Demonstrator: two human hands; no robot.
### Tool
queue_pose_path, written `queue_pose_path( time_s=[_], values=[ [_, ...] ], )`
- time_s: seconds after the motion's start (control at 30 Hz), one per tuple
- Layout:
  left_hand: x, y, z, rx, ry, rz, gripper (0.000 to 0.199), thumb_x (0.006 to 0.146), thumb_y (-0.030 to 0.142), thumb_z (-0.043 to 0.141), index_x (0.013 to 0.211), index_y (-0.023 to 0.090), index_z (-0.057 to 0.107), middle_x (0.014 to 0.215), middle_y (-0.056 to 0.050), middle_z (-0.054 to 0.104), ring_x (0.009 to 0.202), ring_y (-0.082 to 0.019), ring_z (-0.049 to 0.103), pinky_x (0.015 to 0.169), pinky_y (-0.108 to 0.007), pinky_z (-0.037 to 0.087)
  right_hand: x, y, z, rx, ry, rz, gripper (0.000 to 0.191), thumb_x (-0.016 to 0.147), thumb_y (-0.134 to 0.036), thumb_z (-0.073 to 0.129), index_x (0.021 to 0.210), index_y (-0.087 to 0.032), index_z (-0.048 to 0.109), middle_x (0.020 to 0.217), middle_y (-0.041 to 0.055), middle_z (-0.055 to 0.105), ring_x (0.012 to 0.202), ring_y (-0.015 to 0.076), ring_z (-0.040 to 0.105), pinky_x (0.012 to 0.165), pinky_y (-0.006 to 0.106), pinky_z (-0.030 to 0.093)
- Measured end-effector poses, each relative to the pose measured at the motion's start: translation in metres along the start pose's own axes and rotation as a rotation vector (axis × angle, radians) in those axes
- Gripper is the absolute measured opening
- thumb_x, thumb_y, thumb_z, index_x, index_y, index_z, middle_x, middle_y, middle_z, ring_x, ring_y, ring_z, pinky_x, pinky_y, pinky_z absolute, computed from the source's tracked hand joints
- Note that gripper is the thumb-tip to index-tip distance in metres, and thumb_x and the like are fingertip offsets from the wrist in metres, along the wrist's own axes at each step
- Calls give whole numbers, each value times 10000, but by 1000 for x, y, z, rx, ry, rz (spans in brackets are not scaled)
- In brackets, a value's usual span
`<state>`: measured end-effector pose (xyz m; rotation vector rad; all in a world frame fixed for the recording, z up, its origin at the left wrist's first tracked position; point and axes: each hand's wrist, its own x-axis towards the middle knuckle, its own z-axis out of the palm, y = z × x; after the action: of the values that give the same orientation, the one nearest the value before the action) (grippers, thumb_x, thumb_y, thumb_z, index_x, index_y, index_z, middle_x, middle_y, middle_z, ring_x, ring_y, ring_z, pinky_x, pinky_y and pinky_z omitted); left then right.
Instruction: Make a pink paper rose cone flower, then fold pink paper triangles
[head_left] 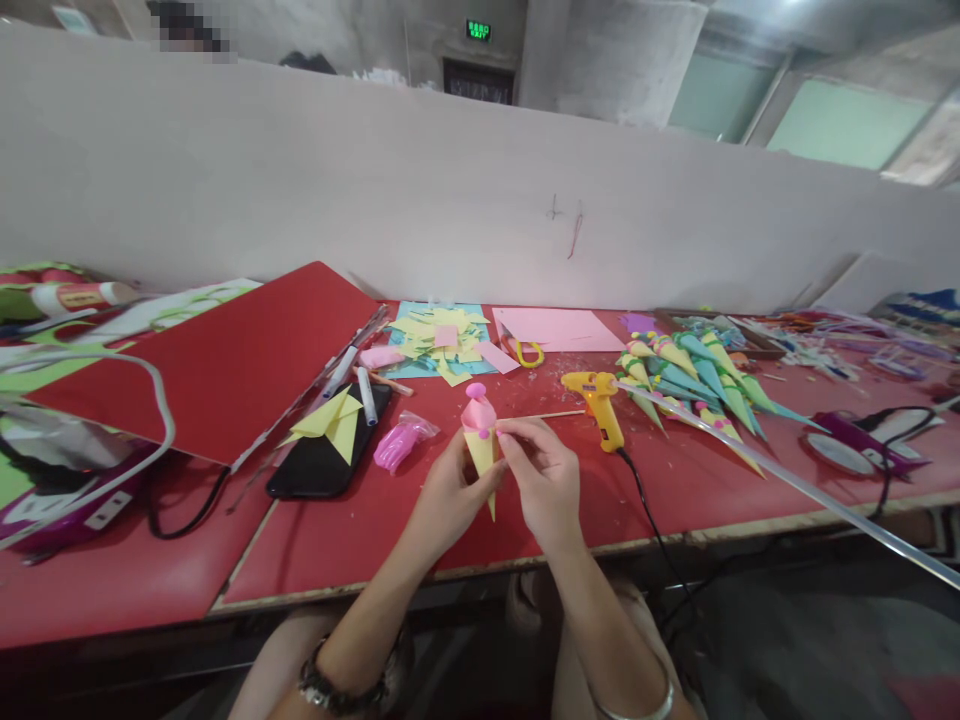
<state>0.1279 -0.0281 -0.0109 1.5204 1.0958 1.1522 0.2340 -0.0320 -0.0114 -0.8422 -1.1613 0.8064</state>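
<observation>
A yellow paper cone (480, 455) with pink paper and a pink ball at its top points downward in my left hand (452, 483), whose fingers wrap round it. The fingers of my right hand (541, 474) pinch at the cone's upper right edge, by a small pink bit; whether that bit is loose or fixed to the cone I cannot tell. To the right stands a yellow glue gun (600, 400) with a long clear glue stick (750, 453) out of its back. A bag of pink clay-like material (401, 442) lies left of my hands.
Finished-looking yellow and blue cones (697, 370) are piled at the right. A black phone (307, 478) bears folded yellow paper (335, 420). Behind are yellow paper scraps (420, 330), yellow-handled scissors (531, 354) and pink sheets (559, 328). The glue gun's cord (641, 490) drops over the table edge.
</observation>
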Motion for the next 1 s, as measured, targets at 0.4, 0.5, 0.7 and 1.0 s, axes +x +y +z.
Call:
queue_pose_path(
  time_s=[0.4,0.5,0.7,1.0],
  values=[
    [0,1,1,-32,-45,20,299,715,250,539,991,141,507,893,-40,622,824,-181,581,728,-292,461,0,-1,2,10,-5,8,103,755,-189,578,788,-207,673,837,17,550,803,136,555,701,246,448],
    [-1,1,0,-18,-43,10,290,718,261,548,980,142,513,871,-34,620,803,-178,578,715,-290,461,0,-1,2,24,-8,10,103,758,-198,570,781,-208,670,834,16,556,804,138,554,697,250,442],
    [-2,2,-1,16,-41,32,275,720,253,554,971,146,523,905,-46,625,844,-193,578,739,-302,459,-1,3,3,90,-4,56,58,747,-210,592,763,-211,648,825,2,555,788,127,538,694,237,427],
    [-3,3,-2,51,-73,40,305,744,265,530,1027,153,511,961,-58,626,891,-204,576,714,-280,464,-1,8,4,352,-26,279,241,696,-242,661,928,-238,597,937,-4,603,874,127,560,754,225,447]
  ],
)
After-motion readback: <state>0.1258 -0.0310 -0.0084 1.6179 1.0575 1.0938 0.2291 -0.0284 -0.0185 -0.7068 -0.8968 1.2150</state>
